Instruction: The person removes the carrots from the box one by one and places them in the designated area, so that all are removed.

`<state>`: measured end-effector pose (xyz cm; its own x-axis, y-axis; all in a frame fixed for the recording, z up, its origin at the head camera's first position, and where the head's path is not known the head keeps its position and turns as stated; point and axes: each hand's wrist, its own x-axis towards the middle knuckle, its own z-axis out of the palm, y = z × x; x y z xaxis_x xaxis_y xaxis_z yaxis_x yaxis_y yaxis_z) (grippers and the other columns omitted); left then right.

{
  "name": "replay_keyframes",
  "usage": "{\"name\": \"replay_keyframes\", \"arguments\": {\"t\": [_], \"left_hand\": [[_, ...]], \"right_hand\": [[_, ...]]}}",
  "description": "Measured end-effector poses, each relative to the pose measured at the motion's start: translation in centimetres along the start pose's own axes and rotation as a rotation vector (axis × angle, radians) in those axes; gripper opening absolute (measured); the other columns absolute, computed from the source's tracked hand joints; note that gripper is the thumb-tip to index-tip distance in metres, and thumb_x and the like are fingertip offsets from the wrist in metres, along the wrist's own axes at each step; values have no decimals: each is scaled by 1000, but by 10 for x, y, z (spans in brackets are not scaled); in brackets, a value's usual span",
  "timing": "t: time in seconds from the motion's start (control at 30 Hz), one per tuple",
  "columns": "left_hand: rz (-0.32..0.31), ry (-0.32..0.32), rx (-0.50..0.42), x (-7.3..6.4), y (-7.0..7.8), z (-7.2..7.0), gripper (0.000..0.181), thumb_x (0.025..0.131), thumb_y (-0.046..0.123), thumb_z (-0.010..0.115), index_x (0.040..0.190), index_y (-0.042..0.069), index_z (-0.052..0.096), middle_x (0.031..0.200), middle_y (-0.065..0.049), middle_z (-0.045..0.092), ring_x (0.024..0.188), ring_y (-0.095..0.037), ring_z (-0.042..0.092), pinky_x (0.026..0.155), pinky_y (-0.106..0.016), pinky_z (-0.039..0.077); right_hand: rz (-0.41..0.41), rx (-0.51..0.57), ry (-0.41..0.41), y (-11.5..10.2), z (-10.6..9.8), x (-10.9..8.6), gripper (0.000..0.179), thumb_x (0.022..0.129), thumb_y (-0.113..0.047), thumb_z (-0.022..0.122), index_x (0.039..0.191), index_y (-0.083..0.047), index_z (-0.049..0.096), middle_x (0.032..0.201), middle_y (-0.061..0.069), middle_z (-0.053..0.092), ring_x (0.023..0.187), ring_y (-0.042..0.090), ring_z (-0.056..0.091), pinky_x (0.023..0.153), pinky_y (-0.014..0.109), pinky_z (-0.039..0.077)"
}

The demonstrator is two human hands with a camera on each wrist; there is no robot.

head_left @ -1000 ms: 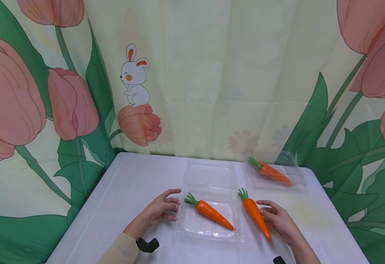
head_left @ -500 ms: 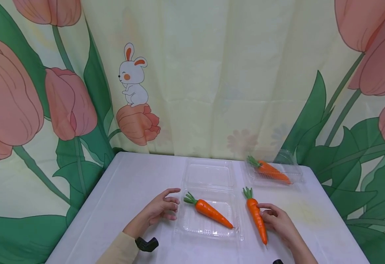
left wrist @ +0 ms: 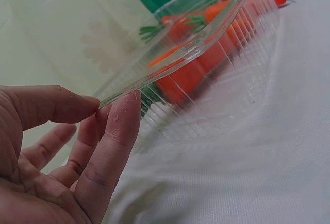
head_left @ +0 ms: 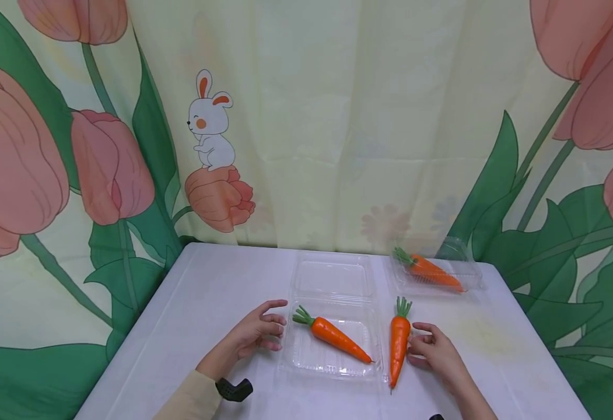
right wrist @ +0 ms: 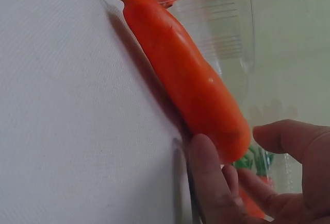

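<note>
An unlidded clear plastic clamshell box [head_left: 332, 373] lies on the table, its lid folded back. One carrot [head_left: 340, 341] lies in its tray, green tops toward the left. My left hand [head_left: 259, 332] is at the box's left side; the left wrist view shows its thumb and index finger pinching the clear rim [left wrist: 170, 69]. Right of the box a second carrot [head_left: 399, 344] lies with its tops away from me. My right hand [head_left: 434, 350] is beside this carrot, fingers loosely bent, fingertips right at its thick end [right wrist: 227, 136] in the right wrist view.
At the back right stands a closed clear box [head_left: 474, 277] with a carrot [head_left: 434, 273] inside. A white cloth [head_left: 222, 280] covers the table. Behind it hangs a curtain [head_left: 311, 116] printed with tulips and a rabbit.
The right-hand carrot has turned, its tip swinging left and its tops right. My right fingers overlapped it before and now sit at its right side. The left hand has stayed put.
</note>
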<state>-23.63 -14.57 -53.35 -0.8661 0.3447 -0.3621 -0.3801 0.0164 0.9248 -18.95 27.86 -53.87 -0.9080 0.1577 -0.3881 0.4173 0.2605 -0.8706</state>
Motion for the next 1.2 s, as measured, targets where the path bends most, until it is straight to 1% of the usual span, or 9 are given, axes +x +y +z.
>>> {"name": "replay_keyframes", "arguments": {"t": [0.1, 0.17, 0.23, 0.37, 0.53, 0.87, 1.0, 1.1, 1.2], "left_hand": [[1, 4, -4, 0, 0, 0, 72, 91, 3, 71, 155, 16, 41, 109, -9, 66, 82, -18, 64, 68, -35, 63], [3, 3, -4, 0, -1, 0, 72, 90, 3, 71, 155, 16, 41, 109, -9, 66, 82, -18, 64, 68, -35, 63], [2, 0, -5, 0, -1, 0, 72, 90, 4, 71, 154, 16, 41, 109, -9, 66, 82, -18, 64, 68, -34, 63], [1, -5, -5, 1, -3, 0, 72, 90, 4, 72, 154, 16, 41, 109, -10, 66, 81, -18, 64, 68, -34, 63], [0, -8, -5, 1, -3, 1, 72, 90, 4, 72, 155, 16, 41, 110, -10, 66, 82, -18, 64, 68, -35, 63], [-2, -6, -7, 1, -2, 1, 73, 90, 4, 72, 155, 16, 42, 108, -9, 66, 81, -18, 64, 68, -35, 63], [-1, -7, -7, 1, -1, 1, 73, 90, 4, 72, 155, 16, 42, 108, -9, 66, 81, -18, 65, 68, -35, 63], [-3, -3, -8, 0, 0, 1, 73, 90, 3, 72, 155, 16, 42, 108, -9, 66, 81, -18, 65, 68, -35, 63], [-6, -1, -7, 0, 0, 0, 73, 90, 3, 72, 155, 16, 41, 109, -10, 66, 81, -18, 65, 68, -35, 63]], "right_hand": [[-11, -33, 22, -3, 3, 1, 66, 101, -26, 65, 150, 5, 34, 118, 26, 59, 87, 20, 70, 77, 38, 63], [-12, -66, 36, -5, 6, 3, 73, 98, -32, 70, 150, 5, 33, 123, 29, 56, 89, 22, 70, 76, 39, 63], [-4, -111, 47, -6, 8, 4, 78, 94, -34, 76, 149, 3, 35, 125, 30, 54, 92, 25, 69, 75, 37, 63], [1, -174, 55, -7, 11, 6, 77, 89, -28, 81, 147, 1, 39, 127, 29, 52, 97, 29, 66, 74, 35, 63], [-6, -213, 62, -9, 9, 7, 70, 90, -23, 77, 146, 1, 42, 130, 30, 53, 99, 30, 65, 76, 34, 62], [-21, -258, 64, -16, 3, 7, 69, 90, -21, 73, 149, 1, 44, 136, 32, 51, 104, 34, 62, 82, 37, 62], [-41, -305, 63, -17, 3, 9, 66, 91, -19, 70, 149, 0, 45, 139, 32, 51, 112, 41, 59, 90, 44, 59], [-66, -316, 56, -18, 4, 9, 64, 91, -17, 68, 149, 1, 46, 140, 32, 52, 120, 45, 57, 97, 52, 56], [-79, -308, 50, -19, 5, 8, 62, 92, -15, 67, 149, 1, 47, 141, 31, 52, 124, 47, 56, 100, 55, 54]]}}
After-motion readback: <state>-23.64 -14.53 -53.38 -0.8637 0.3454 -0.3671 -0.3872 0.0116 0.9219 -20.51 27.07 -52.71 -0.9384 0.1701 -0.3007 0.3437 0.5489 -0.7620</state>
